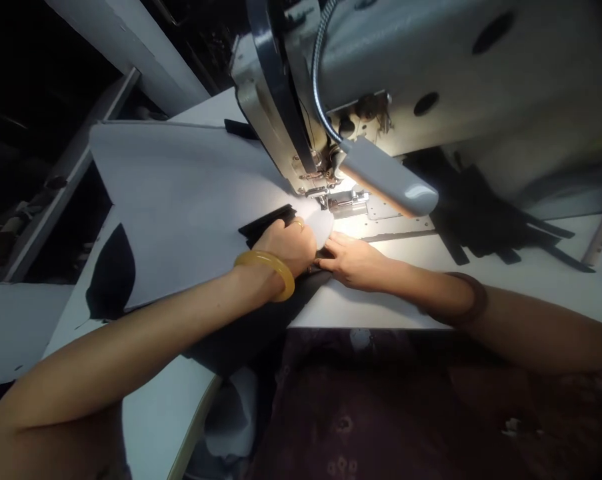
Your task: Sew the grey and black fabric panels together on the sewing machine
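Under the presser foot point(348, 202) of your industrial sewing machine point(431, 73), the rounded tip of a pale grey fabric panel point(181, 200) reaches the needle area, and a black strip point(265, 223) lies across the panel just behind your left hand point(285, 245). That hand rests on the panel and strip, with its fingers point(301, 233) curving over the pale tip; you can't tell from this view whether they are pinching the cloth or only pressing on it. Your right hand point(353, 261) lies flat and relaxed beside it, its fingers point(331, 250) extended and touching the dark edge under the panel, not clenched.

As far as this view shows, the black strip covers only a short stretch by your hands, while most of the panel's visible edge lies bare. A black tab point(241, 128) shows at the far edge, by the machine. You can't make out any finished stitching.

To the right, a heap of black straps point(485, 213) lies on the white bench point(361, 307), beyond the lit lamp bar point(388, 177) on the machine. To the left, a dark leaf-shaped piece point(111, 273) lies beside the panel. Dark cloth point(241, 333) hangs over the near edge of the bench beneath your wrists.
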Motion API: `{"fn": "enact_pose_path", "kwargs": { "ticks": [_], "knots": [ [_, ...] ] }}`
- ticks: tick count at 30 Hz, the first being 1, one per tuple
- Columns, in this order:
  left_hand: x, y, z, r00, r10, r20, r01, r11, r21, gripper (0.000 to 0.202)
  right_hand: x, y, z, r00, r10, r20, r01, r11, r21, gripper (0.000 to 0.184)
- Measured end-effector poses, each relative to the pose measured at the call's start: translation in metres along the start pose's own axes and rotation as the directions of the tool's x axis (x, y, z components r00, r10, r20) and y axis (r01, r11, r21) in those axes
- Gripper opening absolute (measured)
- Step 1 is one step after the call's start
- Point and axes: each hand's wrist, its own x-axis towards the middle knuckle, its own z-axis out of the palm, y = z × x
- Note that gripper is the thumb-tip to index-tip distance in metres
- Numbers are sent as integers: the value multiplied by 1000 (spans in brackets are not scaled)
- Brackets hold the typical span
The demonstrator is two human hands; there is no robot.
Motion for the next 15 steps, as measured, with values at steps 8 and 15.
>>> {"fn": "enact_pose_path", "kwargs": {
  "ticks": [8,15],
  "knots": [
    [11,-18,27,953,130,-272,-177,972,-154,17,-7,7,5,999,34,9,-34,999,-13,21],
    [14,-22,27,909,110,-402,-242,925,-294,40,-7,5,0,999,-9,-41,4,995,-103,13]
  ]
}}
